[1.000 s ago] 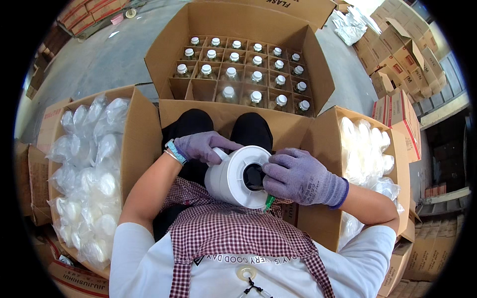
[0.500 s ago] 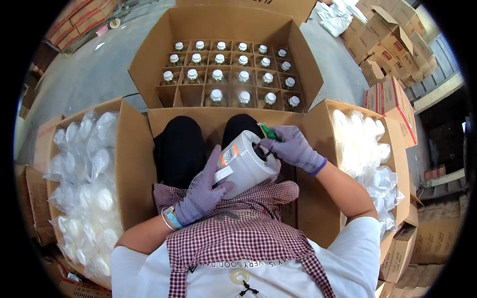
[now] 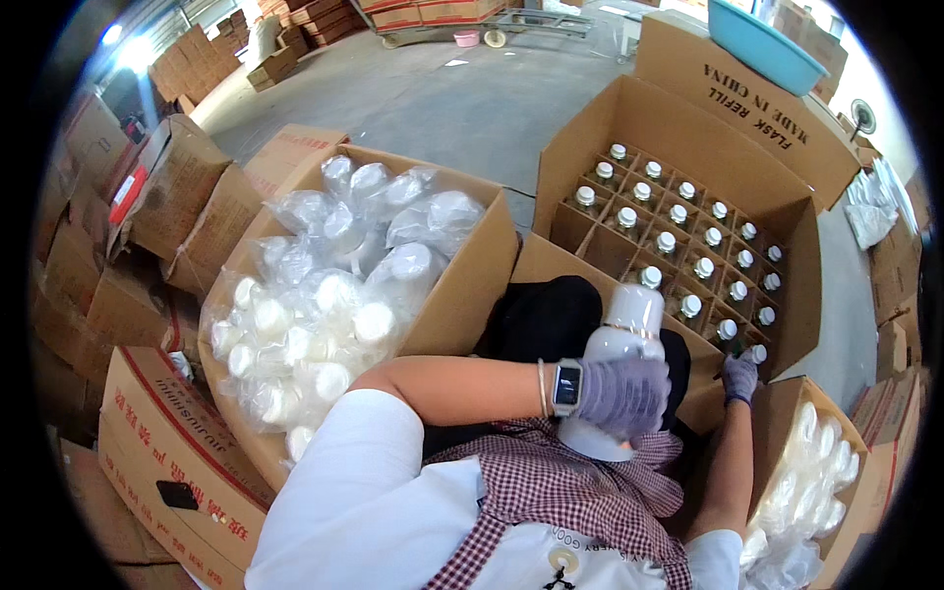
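Observation:
My left hand (image 3: pixel 621 395), in a grey-purple glove, is wrapped around a white flask (image 3: pixel 621 339) held tilted over my lap, its narrower top toward the divided box. At the near right corner of that box (image 3: pixel 824 226), my right hand (image 3: pixel 739 379), also gloved, has its fingers curled beside a white-capped glass bottle (image 3: pixel 756 351); whether it grips that bottle or something else is unclear. The other capped bottles (image 3: pixel 713 235) stand in cardboard compartments.
Cartons of bagged white parts flank me, one at left (image 3: pixel 339 226), one at right (image 3: pixel 811 462). A blue basin (image 3: pixel 767 39) rests behind the divided box. Stacked cartons (image 3: pixel 177 197) and a phone (image 3: pixel 177 494) lie left; a loaded trolley (image 3: pixel 492 22) stands behind.
My view has swung leftward. The flask is now gripped in my left hand alone; my right hand has left its opening and moved right to the divided box's corner.

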The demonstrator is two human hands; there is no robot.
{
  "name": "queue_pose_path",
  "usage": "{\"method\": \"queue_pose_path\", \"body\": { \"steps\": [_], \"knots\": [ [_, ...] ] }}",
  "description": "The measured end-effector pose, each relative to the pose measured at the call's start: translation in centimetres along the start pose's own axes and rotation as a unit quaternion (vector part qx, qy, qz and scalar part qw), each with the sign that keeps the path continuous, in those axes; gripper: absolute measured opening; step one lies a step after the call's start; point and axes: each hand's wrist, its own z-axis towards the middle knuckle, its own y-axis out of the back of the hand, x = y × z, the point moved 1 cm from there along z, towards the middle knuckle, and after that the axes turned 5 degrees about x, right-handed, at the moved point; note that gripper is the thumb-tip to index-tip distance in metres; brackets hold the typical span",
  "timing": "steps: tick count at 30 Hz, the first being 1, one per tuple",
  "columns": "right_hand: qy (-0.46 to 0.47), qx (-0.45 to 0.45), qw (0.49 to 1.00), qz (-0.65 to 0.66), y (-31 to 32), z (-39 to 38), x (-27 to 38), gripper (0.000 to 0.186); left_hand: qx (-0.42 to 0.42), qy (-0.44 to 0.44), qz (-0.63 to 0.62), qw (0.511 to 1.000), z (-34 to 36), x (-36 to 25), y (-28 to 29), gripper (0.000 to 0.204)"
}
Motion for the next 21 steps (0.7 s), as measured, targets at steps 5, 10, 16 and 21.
{"method": "queue_pose_path", "body": {
  "steps": [5,10,16,21],
  "knots": [
    [0.089,-0.124,0.987,0.041,2.6,-4.0,2.3,0.059,-0.196,0.009,0.018,0.980,-5.0,-0.2,-2.5,0.022],
    [0.139,-0.170,0.952,0.214,4.6,-7.2,-1.9,0.044,-0.274,0.594,-0.022,0.756,-25.3,7.2,-2.0,0.099],
    [0.207,-0.094,0.910,0.347,5.6,-8.3,3.6,0.036,0.169,0.668,-0.113,0.716,-37.4,10.9,-3.4,0.062],
    [0.280,-0.037,0.843,0.457,9.7,-11.8,12.8,0.032,-0.184,0.386,-0.570,0.702,-33.0,13.2,12.2,0.024]
  ]
}}
